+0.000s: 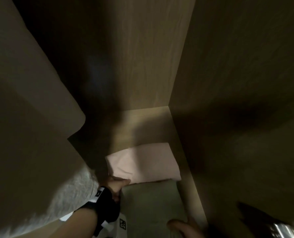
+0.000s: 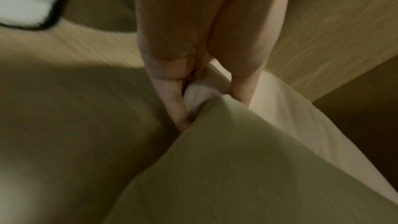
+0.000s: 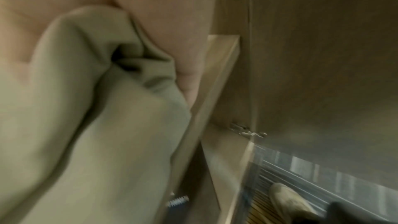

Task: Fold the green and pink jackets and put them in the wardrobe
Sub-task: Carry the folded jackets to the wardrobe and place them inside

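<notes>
L hand (image 1: 116,185) + R hand (image 1: 178,225) – both grip green jacket (image 1: 151,203) | pink jacket (image 1: 142,162) just behind

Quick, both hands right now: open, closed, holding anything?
Left hand: closed, gripping the far edge of the green jacket, next to the pink jacket.
Right hand: closed, holding the green jacket's near edge.

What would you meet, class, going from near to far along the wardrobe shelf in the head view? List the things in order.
Right hand → green jacket → pink jacket → bare shelf → back wall of the wardrobe.
</notes>
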The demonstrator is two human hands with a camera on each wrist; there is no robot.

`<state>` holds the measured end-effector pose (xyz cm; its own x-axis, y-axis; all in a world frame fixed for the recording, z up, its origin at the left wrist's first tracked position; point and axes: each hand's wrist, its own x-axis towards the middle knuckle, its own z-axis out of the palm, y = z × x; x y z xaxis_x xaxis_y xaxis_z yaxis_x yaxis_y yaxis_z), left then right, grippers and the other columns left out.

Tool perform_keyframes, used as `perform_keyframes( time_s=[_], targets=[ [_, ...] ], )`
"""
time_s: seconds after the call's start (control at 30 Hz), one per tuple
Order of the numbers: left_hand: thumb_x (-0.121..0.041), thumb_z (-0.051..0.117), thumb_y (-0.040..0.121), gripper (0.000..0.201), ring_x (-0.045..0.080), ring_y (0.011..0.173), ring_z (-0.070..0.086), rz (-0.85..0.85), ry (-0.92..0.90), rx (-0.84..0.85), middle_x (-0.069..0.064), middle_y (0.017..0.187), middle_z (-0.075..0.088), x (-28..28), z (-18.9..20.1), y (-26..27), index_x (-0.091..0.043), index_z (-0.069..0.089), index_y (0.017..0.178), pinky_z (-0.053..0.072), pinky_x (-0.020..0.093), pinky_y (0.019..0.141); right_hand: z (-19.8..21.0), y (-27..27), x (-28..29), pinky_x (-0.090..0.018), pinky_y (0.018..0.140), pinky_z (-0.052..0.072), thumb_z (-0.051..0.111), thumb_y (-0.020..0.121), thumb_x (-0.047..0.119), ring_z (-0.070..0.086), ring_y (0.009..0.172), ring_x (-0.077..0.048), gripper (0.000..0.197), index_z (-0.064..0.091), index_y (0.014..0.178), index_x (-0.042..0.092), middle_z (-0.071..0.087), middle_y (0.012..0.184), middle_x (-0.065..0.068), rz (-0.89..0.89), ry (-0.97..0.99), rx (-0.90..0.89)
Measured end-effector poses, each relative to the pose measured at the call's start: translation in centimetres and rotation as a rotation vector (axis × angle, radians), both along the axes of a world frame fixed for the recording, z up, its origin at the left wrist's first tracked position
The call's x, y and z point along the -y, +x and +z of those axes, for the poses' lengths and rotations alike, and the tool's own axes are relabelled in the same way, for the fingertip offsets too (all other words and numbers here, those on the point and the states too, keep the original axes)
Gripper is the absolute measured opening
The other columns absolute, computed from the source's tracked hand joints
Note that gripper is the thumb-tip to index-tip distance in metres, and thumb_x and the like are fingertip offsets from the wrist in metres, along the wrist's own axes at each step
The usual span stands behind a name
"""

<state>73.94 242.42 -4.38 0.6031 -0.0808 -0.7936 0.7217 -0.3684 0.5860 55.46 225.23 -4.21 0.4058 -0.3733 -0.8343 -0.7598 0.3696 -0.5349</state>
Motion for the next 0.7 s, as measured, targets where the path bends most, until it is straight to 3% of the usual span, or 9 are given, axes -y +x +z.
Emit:
perform_keyframes(
  time_s=[0.1,0.13,0.23,0.3,0.4,0.47,0.53,0.63,0.7],
  targets=[
    [0.001,0.070,0.078,0.040,0.039,0.107,0.059,0.030,-0.103,0.096,0.029,0.116,0.061,2.4,-0.2,1.3,0.006,0.058,0.116,0.045,0.055,0.098,0.3,1.1,2.3,-0.020,0.086,0.046,0.071,0.068,-0.016,0.054,0.111,-0.023,0.064,0.049,0.127,-0.005,0.057,0.123,-0.013,-0.019,-0.096,0.087],
    [-0.002,0.072,0.078,0.038,0.039,0.105,0.060,0.039,-0.124,0.136,0.027,0.114,0.063,3.3,-0.2,1.9,0.003,0.060,0.113,0.046,0.055,0.096,0.4,1.4,2.7,-0.021,0.084,0.046,0.073,0.065,-0.015,0.056,0.106,-0.022,0.066,0.051,0.126,-0.002,0.060,0.120,-0.014,-0.032,-0.142,0.118],
    [-0.021,0.079,0.069,0.043,0.034,0.100,0.063,-0.003,-0.153,0.206,0.015,0.105,0.067,5.7,-0.1,4.1,-0.017,0.061,0.108,0.049,0.050,0.093,0.5,3.5,3.3,-0.041,0.100,0.043,0.074,0.069,-0.007,0.056,0.111,-0.029,0.066,0.050,0.130,0.005,0.060,0.122,-0.018,-0.029,-0.250,0.190],
    [-0.017,0.075,0.069,0.052,0.030,0.107,0.060,-0.044,-0.203,0.292,0.004,0.107,0.066,6.9,-0.2,5.5,-0.024,0.055,0.117,0.050,0.041,0.093,0.4,5.4,3.7,-0.041,0.101,0.041,0.075,0.072,0.001,0.055,0.112,-0.030,0.064,0.051,0.130,0.011,0.059,0.123,-0.016,-0.041,-0.317,0.227],
    [-0.011,0.069,0.081,0.086,0.020,0.125,0.045,-0.202,-0.094,0.400,-0.006,0.135,0.047,7.7,-0.9,6.5,-0.022,0.017,0.148,0.039,0.022,0.092,0.7,8.4,4.5,-0.041,0.103,0.040,0.073,0.076,0.013,0.051,0.117,-0.029,0.065,0.047,0.135,0.021,0.054,0.130,-0.010,0.008,-0.339,0.232],
    [-0.019,0.068,0.083,0.092,0.020,0.135,0.035,-0.293,0.012,0.464,-0.002,0.152,0.029,7.3,-1.1,6.2,-0.026,0.006,0.150,0.031,0.020,0.097,0.9,9.7,5.0,-0.040,0.105,0.038,0.071,0.077,0.019,0.048,0.121,-0.029,0.068,0.042,0.138,0.028,0.050,0.135,-0.007,0.040,-0.345,0.232],
    [-0.026,0.070,0.081,0.091,0.019,0.129,0.042,-0.305,0.071,0.502,0.000,0.150,0.033,6.5,-1.3,5.4,-0.025,0.010,0.150,0.034,0.020,0.094,1.3,10.8,5.4,-0.035,0.102,0.036,0.069,0.078,0.023,0.045,0.124,-0.029,0.070,0.037,0.140,0.030,0.046,0.139,-0.006,0.061,-0.327,0.211],
    [-0.030,0.074,0.078,0.090,0.012,0.100,0.051,-0.273,0.011,0.433,-0.003,0.133,0.049,5.4,-1.0,3.9,-0.025,0.017,0.148,0.042,0.017,0.073,1.2,11.1,5.1,-0.031,0.098,0.036,0.070,0.080,0.020,0.045,0.123,-0.028,0.072,0.033,0.142,0.022,0.045,0.139,-0.009,0.096,-0.289,0.199],
    [-0.027,0.075,0.077,0.089,0.016,0.100,0.053,-0.229,-0.035,0.383,-0.001,0.129,0.051,5.1,-0.7,3.2,-0.023,0.020,0.147,0.047,0.025,0.080,1.0,10.9,4.8,-0.032,0.097,0.037,0.070,0.080,0.015,0.047,0.119,-0.027,0.070,0.033,0.140,0.016,0.046,0.136,-0.012,0.090,-0.270,0.207]
  ],
)
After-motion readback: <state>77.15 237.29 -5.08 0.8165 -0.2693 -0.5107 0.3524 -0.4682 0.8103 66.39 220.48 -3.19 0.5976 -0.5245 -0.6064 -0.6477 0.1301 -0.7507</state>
